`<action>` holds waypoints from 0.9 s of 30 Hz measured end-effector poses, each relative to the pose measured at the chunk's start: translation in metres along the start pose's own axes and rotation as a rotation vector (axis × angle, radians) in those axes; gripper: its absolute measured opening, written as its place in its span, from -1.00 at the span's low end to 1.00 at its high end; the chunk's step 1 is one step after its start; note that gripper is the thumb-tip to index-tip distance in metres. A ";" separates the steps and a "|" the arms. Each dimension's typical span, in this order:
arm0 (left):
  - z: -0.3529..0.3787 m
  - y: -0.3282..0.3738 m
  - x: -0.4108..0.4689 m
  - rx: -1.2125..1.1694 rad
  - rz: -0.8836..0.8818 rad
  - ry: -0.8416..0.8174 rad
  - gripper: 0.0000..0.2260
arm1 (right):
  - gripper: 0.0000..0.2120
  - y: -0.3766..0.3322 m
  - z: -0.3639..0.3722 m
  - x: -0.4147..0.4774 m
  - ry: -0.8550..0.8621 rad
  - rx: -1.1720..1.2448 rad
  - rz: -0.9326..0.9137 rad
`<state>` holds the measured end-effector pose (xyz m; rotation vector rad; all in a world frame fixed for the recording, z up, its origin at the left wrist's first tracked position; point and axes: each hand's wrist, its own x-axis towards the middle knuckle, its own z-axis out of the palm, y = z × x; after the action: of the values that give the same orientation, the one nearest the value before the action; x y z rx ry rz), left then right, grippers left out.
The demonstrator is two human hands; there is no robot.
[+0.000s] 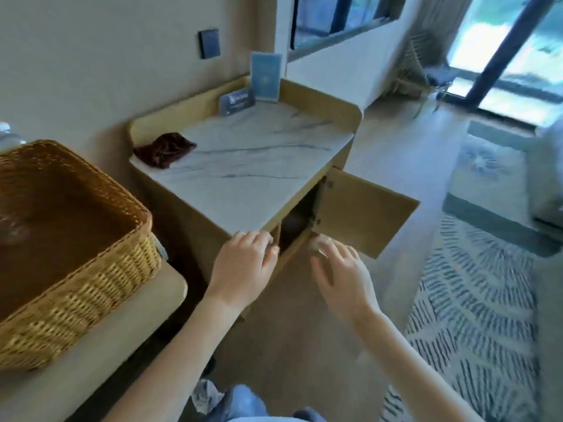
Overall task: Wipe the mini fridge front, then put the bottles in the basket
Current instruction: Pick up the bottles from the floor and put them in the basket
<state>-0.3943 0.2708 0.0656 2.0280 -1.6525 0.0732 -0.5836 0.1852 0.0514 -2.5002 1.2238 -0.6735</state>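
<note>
2 hands: left hand, right hand. 1 basket. 1 cloth. 1 cabinet, 1 door. 2 cards. 1 switch. 1 rug.

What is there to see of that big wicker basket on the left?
The wicker basket is a big, open, rectangular tub with rounded corners, woven from golden-tan cane with a thick braided rim. Its inside looks darker brown; a faint blur at its left cannot be made out. It sits upright on a pale beige surface, and the picture's left edge cuts part of it off. Nothing else visibly touches it.
</note>
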 end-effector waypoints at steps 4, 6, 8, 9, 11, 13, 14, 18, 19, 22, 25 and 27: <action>0.057 0.064 -0.025 -0.050 0.094 -0.154 -0.68 | -0.68 0.068 -0.030 -0.081 0.024 -0.098 0.219; 0.074 0.091 -0.032 -0.062 0.153 -0.198 -0.79 | -0.70 0.089 -0.044 -0.111 0.063 -0.143 0.311; 0.084 0.114 -0.030 -0.075 0.194 -0.213 -0.84 | -0.68 0.107 -0.057 -0.130 0.093 -0.167 0.382; 0.087 0.124 -0.025 -0.079 0.212 -0.219 -0.84 | -0.66 0.114 -0.062 -0.136 0.103 -0.162 0.416; 0.094 0.140 -0.016 -0.082 0.257 -0.231 -0.79 | -0.61 0.127 -0.070 -0.145 0.125 -0.156 0.464; 0.100 0.152 -0.006 -0.086 0.301 -0.237 -0.68 | -0.57 0.138 -0.075 -0.149 0.149 -0.159 0.490; 0.104 0.156 -0.001 -0.087 0.320 -0.240 -0.63 | -0.56 0.142 -0.077 -0.150 0.161 -0.162 0.497; 0.128 0.168 0.026 -0.092 0.355 -0.256 -0.60 | -0.56 0.163 -0.084 -0.140 0.200 -0.155 0.534; 0.136 0.171 0.034 -0.097 0.360 -0.256 -0.61 | -0.56 0.170 -0.085 -0.135 0.206 -0.163 0.540; 0.163 0.177 0.060 -0.108 0.372 -0.268 -0.63 | -0.55 0.194 -0.084 -0.116 0.199 -0.172 0.547; 0.198 0.177 0.089 -0.113 0.375 -0.297 -0.63 | -0.58 0.224 -0.075 -0.090 0.180 -0.196 0.564; 0.225 0.175 0.112 -0.094 0.377 -0.303 -0.63 | -0.59 0.250 -0.070 -0.065 0.147 -0.208 0.569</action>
<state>-0.5904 0.0541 -0.0265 1.6979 -2.1673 -0.1856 -0.8215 0.0835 -0.0170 -2.1021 2.0320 -0.6058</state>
